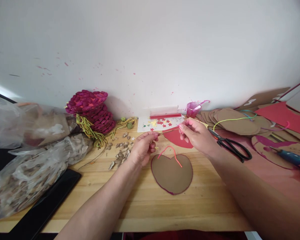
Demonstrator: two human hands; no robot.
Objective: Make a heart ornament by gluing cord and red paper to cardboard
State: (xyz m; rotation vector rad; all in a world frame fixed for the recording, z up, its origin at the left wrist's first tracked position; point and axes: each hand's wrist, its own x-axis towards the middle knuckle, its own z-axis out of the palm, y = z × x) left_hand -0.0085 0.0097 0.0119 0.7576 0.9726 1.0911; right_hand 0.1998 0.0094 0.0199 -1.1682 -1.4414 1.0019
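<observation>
Your left hand [143, 148] and your right hand [193, 135] each pinch, between thumb and fingers, a thin brown strand [168, 132]. The strand spans the gap between the hands, above the table; both its ends are covered by your fingertips, and its material cannot be determined.

Below the strand, the heart-shaped brown cardboard piece with a purple edge [172, 176] lies flat on the light wooden table [140, 213]. A bent pink-orange cord [169, 147] rests across its top.

Your right hand partly covers the rounded red sheet [181, 141]. The black-handled scissors [233, 148] lie beside your right forearm; their front end is hard to make out near the wrist. The blue tool with an orange part [291, 157] is cut off by the right edge of the view.

At left, the clear plastic bag of pale brown pieces [37, 180] is also cut off (its contents are blurred by the film). Small loose brown shells or pods [121, 155] lie near your left hand; which they are cannot be determined.
</observation>
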